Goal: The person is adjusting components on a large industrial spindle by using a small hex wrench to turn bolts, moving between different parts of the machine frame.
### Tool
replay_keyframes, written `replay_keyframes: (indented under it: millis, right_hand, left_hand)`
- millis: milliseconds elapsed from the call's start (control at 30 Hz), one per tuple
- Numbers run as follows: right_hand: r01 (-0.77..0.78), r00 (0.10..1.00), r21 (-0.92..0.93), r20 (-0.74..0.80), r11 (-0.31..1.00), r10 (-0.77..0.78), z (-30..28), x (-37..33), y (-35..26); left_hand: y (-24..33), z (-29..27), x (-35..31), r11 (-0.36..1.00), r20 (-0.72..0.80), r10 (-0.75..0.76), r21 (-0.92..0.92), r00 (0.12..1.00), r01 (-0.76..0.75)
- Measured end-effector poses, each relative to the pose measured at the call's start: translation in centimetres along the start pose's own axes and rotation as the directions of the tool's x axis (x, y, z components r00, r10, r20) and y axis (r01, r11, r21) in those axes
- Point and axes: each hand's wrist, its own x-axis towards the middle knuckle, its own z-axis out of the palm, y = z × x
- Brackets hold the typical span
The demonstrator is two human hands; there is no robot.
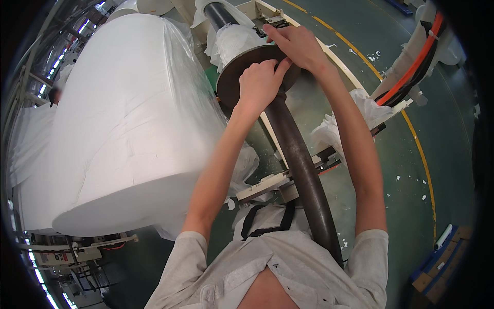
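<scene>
A dark round metal disc (pixel 229 85) sits around a long brown metal shaft (pixel 296 147), which runs from the upper middle down toward my right side. My left hand (pixel 259 85) is closed at the disc's near face, beside the shaft, its fingers curled and the fingertips partly hidden. Over the disc's upper right rim bends my right hand (pixel 299 47), closed on the edge, with part of its fingers behind it. Beyond the disc, crumpled white film (pixel 234 44) wraps the shaft, whose dark far end (pixel 220 15) sticks out.
A huge white roll (pixel 123 113) in clear plastic film fills the left. Cream metal frame parts (pixel 267 186) lie under the shaft. At right stands a pale machine arm with an orange hose (pixel 419 59). Yellow lines (pixel 419 149) and white scraps mark the green floor; cardboard (pixel 445 265) lies lower right.
</scene>
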Motion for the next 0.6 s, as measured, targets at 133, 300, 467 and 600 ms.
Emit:
replay_keyframes:
  millis: [133,300,467,600]
  right_hand:
    - [0.034,0.999,-0.007,0.037,0.999,-0.034,0.0,0.3,0.3]
    - [0.163,0.986,-0.069,-0.022,0.984,-0.165,0.6,1.1,1.1]
    - [0.165,0.985,-0.056,-0.048,0.985,-0.168,1.0,1.6,1.5]
    - [0.205,0.976,-0.066,-0.057,0.976,-0.209,1.1,1.8,1.7]
  left_hand:
    - [-0.2,0.4,0.1,0.999,-0.027,0.010,0.042,1.000,-0.009]
    - [-0.4,0.9,0.3,0.994,-0.124,0.086,0.076,0.988,-0.077]
    - [0.4,0.5,0.1,0.998,-0.073,-0.003,0.065,0.997,0.007]
    - [0.2,0.8,-0.1,0.998,-0.094,0.011,0.059,0.995,-0.006]
